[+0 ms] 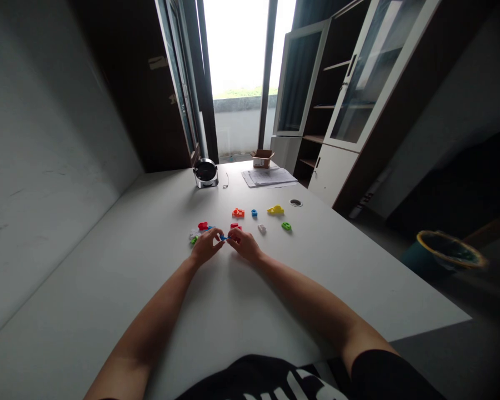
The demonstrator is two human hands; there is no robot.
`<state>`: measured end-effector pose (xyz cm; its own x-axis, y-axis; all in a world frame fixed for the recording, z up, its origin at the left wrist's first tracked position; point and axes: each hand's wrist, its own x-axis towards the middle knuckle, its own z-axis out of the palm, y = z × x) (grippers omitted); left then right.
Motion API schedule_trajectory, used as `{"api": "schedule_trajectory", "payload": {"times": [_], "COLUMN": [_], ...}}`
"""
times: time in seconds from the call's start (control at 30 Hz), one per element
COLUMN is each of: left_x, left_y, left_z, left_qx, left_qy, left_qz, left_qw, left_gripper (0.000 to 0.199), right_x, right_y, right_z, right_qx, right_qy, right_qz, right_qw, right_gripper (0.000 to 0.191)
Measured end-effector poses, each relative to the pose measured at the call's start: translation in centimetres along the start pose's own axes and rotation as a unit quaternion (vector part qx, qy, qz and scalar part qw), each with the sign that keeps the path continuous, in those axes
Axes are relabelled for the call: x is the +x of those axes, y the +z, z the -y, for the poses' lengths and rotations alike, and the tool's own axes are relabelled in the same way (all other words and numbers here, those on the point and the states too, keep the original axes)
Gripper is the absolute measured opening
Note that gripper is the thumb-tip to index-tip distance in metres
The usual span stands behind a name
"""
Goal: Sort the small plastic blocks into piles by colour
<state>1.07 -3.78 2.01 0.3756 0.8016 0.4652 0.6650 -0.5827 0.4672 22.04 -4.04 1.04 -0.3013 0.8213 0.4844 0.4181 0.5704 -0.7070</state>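
Note:
Above the white table [216,311], my left hand [207,246] and my right hand [243,243] meet, both pinching a small blue piece [224,238] between their fingertips. Just behind my left hand lie a red piece [203,226], a white piece and a green piece [194,240]. Another red piece [235,226] shows behind my right hand, partly covered. Farther back are an orange piece [238,213], a blue one [254,213] and a yellow one [275,210]. To the right sit a white piece [262,228] and a green piece [286,226].
A round black device [205,173] stands at the table's back left. Papers [269,176] and an open cardboard box [262,159] are at the back right. A cable hole [295,203] is near the right edge. A bin [445,253] stands on the floor at right.

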Motion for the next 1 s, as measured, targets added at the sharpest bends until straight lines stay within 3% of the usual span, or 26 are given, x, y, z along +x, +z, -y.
{"api": "schedule_trajectory", "payload": {"times": [0.17,0.37,0.73,1.0], "left_x": [0.0,-0.1,0.0,0.0], "left_y": [0.0,0.0,0.3,0.5], "left_z": [-0.2,-0.3,0.5,0.6], "left_qx": [0.004,-0.028,-0.057,-0.062], "left_qy": [0.002,0.009,-0.029,-0.03], "left_qz": [0.002,-0.009,0.006,-0.011], "left_qw": [1.0,1.0,0.998,0.998], "left_gripper": [0.019,0.04,0.03,0.021], "right_x": [0.1,0.2,-0.1,-0.1], "right_y": [0.0,0.2,0.3,0.4], "right_z": [0.0,-0.3,-0.4,-0.2], "right_qx": [0.003,-0.008,-0.041,0.01], "right_qy": [-0.006,-0.024,-0.062,-0.037], "right_qz": [-0.002,-0.021,-0.012,-0.02], "right_qw": [1.0,0.999,0.997,0.999], "right_gripper": [0.01,0.007,0.01,0.013]}}
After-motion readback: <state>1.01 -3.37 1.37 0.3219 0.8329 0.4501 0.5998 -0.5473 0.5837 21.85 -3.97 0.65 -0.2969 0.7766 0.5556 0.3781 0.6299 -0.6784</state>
